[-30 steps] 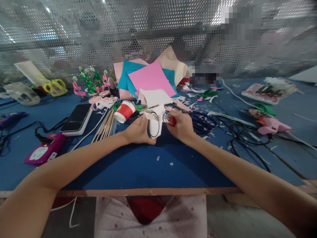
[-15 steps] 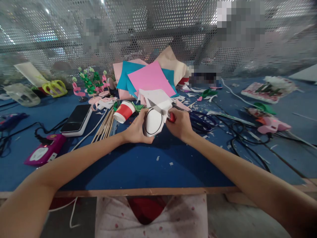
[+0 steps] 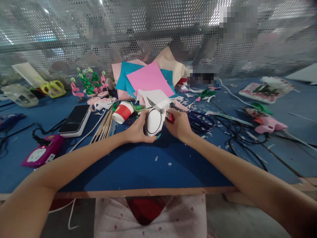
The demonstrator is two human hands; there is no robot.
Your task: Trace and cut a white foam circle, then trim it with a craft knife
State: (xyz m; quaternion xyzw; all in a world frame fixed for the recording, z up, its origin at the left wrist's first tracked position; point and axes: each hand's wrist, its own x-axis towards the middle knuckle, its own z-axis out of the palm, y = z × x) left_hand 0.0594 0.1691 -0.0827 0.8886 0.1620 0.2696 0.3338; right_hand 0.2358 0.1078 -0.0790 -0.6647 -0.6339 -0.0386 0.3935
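My left hand point(image 3: 137, 130) is closed on a white sheet point(image 3: 154, 121) with a black oval line drawn on it, held upright over the blue table point(image 3: 138, 165). My right hand point(image 3: 178, 125) grips red-handled scissors point(image 3: 169, 117). Their grey blades reach left into the sheet's top edge, along the drawn line. A red paper cup point(image 3: 123, 111) lies tipped just left of my left hand.
Pink, teal and beige paper sheets point(image 3: 148, 79) are piled behind my hands. Wooden sticks point(image 3: 104, 125), a phone point(image 3: 75, 119) and a purple device point(image 3: 39, 153) lie at left. Blue scissors point(image 3: 199, 120), black cables point(image 3: 242, 138) and a pink glue gun point(image 3: 268, 125) sit at right. Paper scraps dot the table.
My left hand has turned the white sheet so the drawn oval faces me. The scissors' blades have come up into the sheet's top edge.
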